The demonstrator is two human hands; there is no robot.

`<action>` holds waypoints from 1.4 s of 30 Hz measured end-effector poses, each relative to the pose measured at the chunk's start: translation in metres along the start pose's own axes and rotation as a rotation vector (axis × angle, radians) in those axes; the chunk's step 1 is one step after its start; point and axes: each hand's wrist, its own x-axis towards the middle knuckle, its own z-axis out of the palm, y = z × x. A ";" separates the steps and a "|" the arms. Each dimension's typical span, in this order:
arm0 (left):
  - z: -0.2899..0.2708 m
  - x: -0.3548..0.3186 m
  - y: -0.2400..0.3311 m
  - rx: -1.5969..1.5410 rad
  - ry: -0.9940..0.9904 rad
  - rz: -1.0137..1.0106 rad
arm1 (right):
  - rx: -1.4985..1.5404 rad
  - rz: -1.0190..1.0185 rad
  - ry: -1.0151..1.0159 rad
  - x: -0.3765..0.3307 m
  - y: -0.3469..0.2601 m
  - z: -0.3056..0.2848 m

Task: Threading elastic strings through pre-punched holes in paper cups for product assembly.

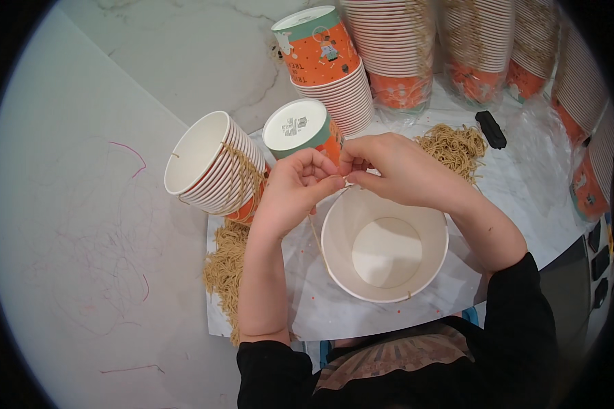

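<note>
A white-lined paper bucket [385, 252] stands before me with its open mouth up. Over its far rim my left hand [280, 191] and my right hand [406, 170] meet, both pinching. Between their fingertips is a bit of tan string, mostly hidden by the fingers. A length of that string [317, 235] runs down along the bucket's left side, and a small bit of string shows at the near rim. Just beyond my hands, an upside-down orange and green bucket [295, 126] stands partly covered by my fingers.
To the left leans a stack of nested buckets [201, 153] with strings hanging from it. Tan string lies in piles at left [226, 269] and right [454, 150], near a black object [491, 129]. More bucket stacks [396, 41], some in clear plastic, line the back and right.
</note>
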 end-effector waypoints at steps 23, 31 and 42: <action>-0.007 0.006 -0.002 -0.108 -0.093 -0.092 | 0.099 -0.034 0.007 0.002 -0.002 -0.003; -0.008 0.012 -0.009 -0.194 -0.085 -0.070 | 0.087 0.097 -0.040 0.002 -0.006 -0.006; -0.004 0.012 -0.010 -0.184 -0.046 -0.067 | -0.078 -0.022 0.156 0.001 0.000 0.013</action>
